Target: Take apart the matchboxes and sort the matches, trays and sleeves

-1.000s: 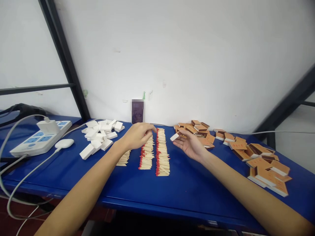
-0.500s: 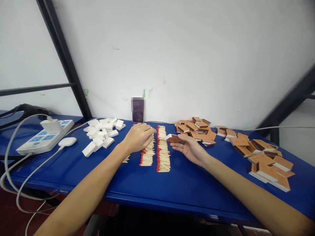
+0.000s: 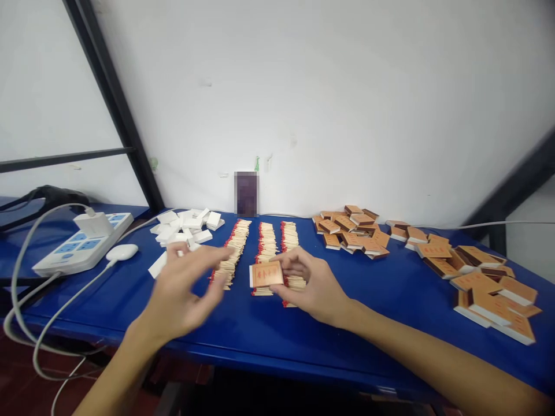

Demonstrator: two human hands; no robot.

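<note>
Between the thumb and fingers of my right hand (image 3: pixel 314 283) is a matchbox (image 3: pixel 266 274), its orange printed face turned up. It is held above the middle row of matches (image 3: pixel 266 237). My left hand (image 3: pixel 186 289) is slightly smeared by motion, with thumb and fingers apart and nothing between them. Left of the box, it hovers near the left row of matches (image 3: pixel 236 245). The right row of matches (image 3: pixel 289 231) is partly covered by my right hand. All rows have red heads facing left.
White box trays (image 3: pixel 184 225) are heaped at the back left. Orange matchboxes lie in a back pile (image 3: pixel 351 228) and a right-hand pile (image 3: pixel 481 283). A power strip (image 3: pixel 82 242) with cables sits far left. A blurred-out dark upright device (image 3: pixel 246 193) leans against the wall.
My left hand has left the match rows, moving left and nearer, and its fingers have spread. My right hand has brought the matchbox left and nearer, turning its printed face up.
</note>
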